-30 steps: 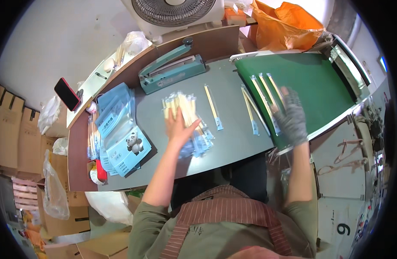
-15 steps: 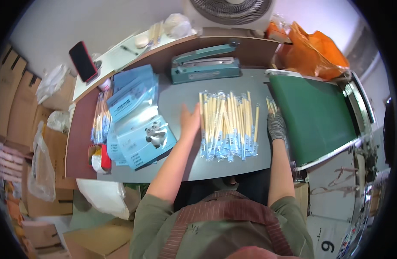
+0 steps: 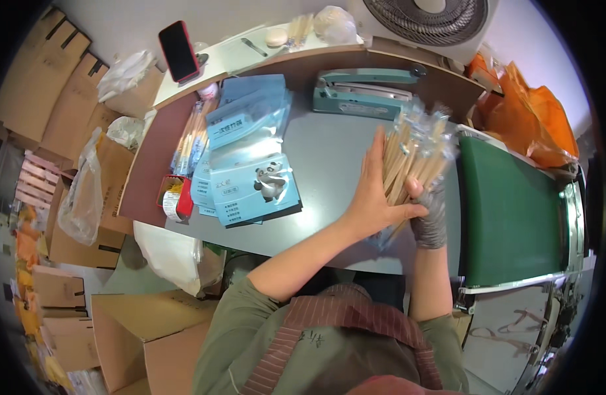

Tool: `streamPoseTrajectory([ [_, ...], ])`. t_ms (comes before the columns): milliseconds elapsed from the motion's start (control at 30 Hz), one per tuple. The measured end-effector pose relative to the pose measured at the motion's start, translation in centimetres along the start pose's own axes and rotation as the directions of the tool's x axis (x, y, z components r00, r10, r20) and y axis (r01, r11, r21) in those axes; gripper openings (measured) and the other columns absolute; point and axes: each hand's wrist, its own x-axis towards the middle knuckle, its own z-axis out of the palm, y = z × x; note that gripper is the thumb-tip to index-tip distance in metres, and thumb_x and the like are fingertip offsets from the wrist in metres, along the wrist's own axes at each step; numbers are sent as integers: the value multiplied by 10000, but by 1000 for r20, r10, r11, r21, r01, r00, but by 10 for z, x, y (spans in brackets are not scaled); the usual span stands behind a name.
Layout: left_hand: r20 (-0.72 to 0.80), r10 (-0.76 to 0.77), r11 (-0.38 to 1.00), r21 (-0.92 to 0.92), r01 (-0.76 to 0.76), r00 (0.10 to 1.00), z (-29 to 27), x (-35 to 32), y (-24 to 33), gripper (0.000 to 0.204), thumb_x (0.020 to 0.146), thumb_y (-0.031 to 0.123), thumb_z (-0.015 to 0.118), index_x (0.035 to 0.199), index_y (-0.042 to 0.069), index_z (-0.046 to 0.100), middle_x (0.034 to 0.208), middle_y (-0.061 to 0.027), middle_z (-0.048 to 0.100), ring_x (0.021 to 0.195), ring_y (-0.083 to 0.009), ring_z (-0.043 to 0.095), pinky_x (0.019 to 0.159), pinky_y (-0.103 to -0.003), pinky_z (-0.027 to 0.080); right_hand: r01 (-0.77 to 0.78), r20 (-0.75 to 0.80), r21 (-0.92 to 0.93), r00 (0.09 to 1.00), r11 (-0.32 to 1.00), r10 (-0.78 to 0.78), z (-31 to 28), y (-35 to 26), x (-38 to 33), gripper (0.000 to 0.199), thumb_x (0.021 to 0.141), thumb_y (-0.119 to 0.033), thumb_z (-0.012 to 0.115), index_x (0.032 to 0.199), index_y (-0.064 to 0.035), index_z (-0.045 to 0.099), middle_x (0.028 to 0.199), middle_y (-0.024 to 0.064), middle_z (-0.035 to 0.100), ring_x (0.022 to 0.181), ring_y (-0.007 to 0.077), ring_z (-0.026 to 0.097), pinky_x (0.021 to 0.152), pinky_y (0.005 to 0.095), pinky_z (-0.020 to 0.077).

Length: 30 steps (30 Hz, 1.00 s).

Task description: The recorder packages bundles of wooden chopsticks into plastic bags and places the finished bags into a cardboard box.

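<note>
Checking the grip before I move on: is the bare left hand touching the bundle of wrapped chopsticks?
Touching. The head view shows the left hand pressed flat against the bundle of wrapped chopsticks, no gap.

My right hand (image 3: 429,217) wears a grey glove; my left hand (image 3: 375,197) is bare. Chopsticks (image 3: 411,155) tan in clear wrappers. Table (image 3: 329,151) grey. Belt (image 3: 510,204) dark green. Sealer (image 3: 365,93) teal. Packets (image 3: 253,187) light blue. Phone (image 3: 179,50) red. Bags (image 3: 536,122) orange. My apron (image 3: 342,342) brown-striped.
</note>
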Motion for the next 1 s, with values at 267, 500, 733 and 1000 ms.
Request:
streamPoseTrajectory([
  [267, 285, -31, 977, -195, 90, 958, -12, 0, -26, 1274, 523, 122, 887, 1462, 98, 27, 1446, -142, 254, 1306, -271, 342, 1021, -380, 363, 193, 288, -168, 947, 967, -140, -23, -4, 5, 1240, 487, -329, 911, 1452, -72, 175, 1263, 115, 468, 1156, 218, 470, 974, 367, 404],
  [500, 507, -221, 927, -156, 341, 833, -23, -41, 8, 757, 671, 239, 796, 1281, 33, 398, 1209, -122, 530, 1117, -200, 511, 936, -332, 426, 364, 247, -450, 928, 815, -278, 2, 6, -50, 1098, 566, -323, 850, 1432, -54, 231, 1240, 117, 486, 1103, 206, 500, 982, 342, 387],
  [733, 761, -368, 504, -319, 803, 534, -24, -115, -28, 537, 791, 295, 719, 1183, -7, 513, 1122, -87, 582, 1019, -150, 548, 865, -310, 458, -361, 520, -190, 751, 913, 405, -30, 33, -32, 593, 599, -277, 792, 1085, 7, 605, 1019, 145, 624, 965, 249, 599, 877, 362, 478],
  [1000, -66, 216, 377, 926, -20, 974, -200, -133, -27, 354, 709, 135, 750, 1000, 28, 578, 1004, -126, 545, 885, -293, 536, 766, -355, 457, -561, 483, 71, 743, 825, 463, -20, 73, -32, 262, 672, -230, 699, 787, -10, 615, 755, 135, 630, 690, 242, 624, 648, 350, 528],
])
